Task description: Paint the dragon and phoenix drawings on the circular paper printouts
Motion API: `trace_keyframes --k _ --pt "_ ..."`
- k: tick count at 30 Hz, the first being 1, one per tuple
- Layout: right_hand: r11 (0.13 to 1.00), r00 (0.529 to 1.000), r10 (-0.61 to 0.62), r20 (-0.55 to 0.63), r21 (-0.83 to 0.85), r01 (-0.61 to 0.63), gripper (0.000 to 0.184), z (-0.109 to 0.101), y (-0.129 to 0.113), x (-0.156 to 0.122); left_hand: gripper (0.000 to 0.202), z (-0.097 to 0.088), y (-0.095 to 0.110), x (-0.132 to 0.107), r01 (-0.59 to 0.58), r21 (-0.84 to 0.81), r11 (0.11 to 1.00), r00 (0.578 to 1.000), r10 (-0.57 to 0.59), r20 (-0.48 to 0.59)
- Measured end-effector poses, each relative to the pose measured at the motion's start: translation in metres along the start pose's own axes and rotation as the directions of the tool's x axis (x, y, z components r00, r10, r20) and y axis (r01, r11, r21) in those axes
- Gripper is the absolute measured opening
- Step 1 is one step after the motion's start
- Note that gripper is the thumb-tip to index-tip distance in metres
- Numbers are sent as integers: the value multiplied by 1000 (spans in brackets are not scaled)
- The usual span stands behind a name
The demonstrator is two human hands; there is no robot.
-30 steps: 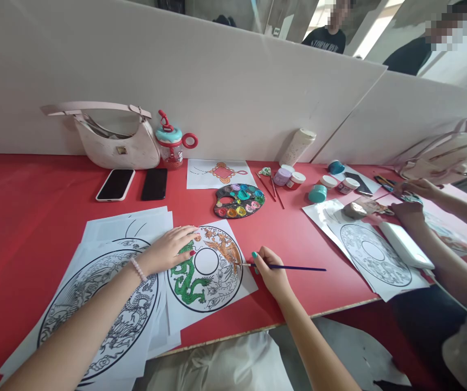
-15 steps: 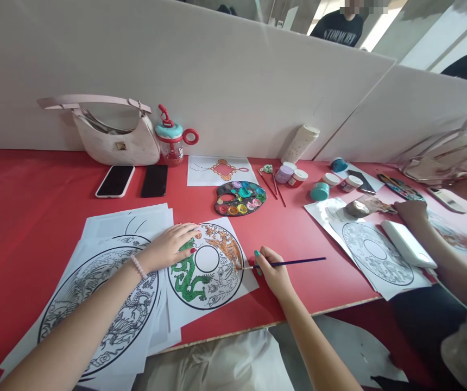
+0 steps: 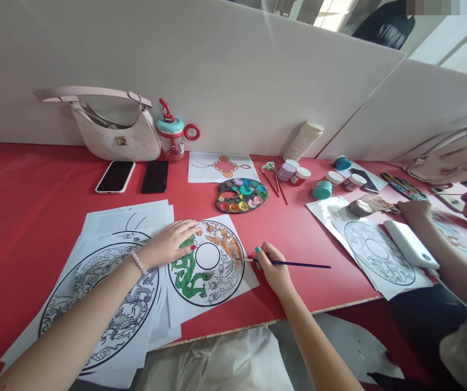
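My right hand (image 3: pixel 273 267) pinches a dark blue paintbrush (image 3: pixel 304 264). Its tip touches the orange phoenix at the right side of a round printed drawing (image 3: pixel 225 282). A green dragon fills the drawing's left side, and the lower right shows bare line work. Flat on the sheet's upper left lies my left hand (image 3: pixel 172 243), fingers stretched out, covering part of the dragon. Under my left forearm is a stack of larger line-drawing sheets (image 3: pixel 131 331). Beyond the drawing sits a black paint palette (image 3: pixel 241 195) with several colours in its wells.
Behind are a handbag (image 3: pixel 115 133), a red-handled cup (image 3: pixel 171 138), two phones (image 3: pixel 115 177), a knot picture (image 3: pixel 199 168), thin brushes (image 3: pixel 271 182), paint jars (image 3: pixel 300 176) and a pale bottle (image 3: pixel 304 140). At right, another person's arms (image 3: pixel 453 255) reach over the table near a white device (image 3: pixel 410 244).
The brush tip has moved slightly up and left over the phoenix. My left hand stays flat on the sheet. The view has shifted a little, and the person at right has moved a hand.
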State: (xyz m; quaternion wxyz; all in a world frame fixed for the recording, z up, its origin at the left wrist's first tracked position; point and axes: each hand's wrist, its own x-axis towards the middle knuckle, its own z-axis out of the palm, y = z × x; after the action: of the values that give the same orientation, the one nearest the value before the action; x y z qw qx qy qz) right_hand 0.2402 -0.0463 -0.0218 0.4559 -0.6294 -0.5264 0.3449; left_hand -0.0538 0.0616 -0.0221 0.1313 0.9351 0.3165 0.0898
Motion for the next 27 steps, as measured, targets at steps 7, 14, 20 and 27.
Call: trace_keyframes --k 7,14,20,27 --pt "999 997 5 73 37 -8 43 -2 -3 -3 55 0 0 0 10 -17 1000 1000 -10 18" --pt "1000 999 8 33 12 -8 41 -2 1 -14 54 1 -1 0 16 -21 1000 1000 -16 17" --pt "1000 993 -26 119 -1 26 40 -4 3 -21 53 1 -1 0 12 -8 1000 1000 -12 22" --pt "998 995 -65 77 -5 66 39 -3 3 -22 54 -1 1 1 16 -19 1000 1000 -15 23"
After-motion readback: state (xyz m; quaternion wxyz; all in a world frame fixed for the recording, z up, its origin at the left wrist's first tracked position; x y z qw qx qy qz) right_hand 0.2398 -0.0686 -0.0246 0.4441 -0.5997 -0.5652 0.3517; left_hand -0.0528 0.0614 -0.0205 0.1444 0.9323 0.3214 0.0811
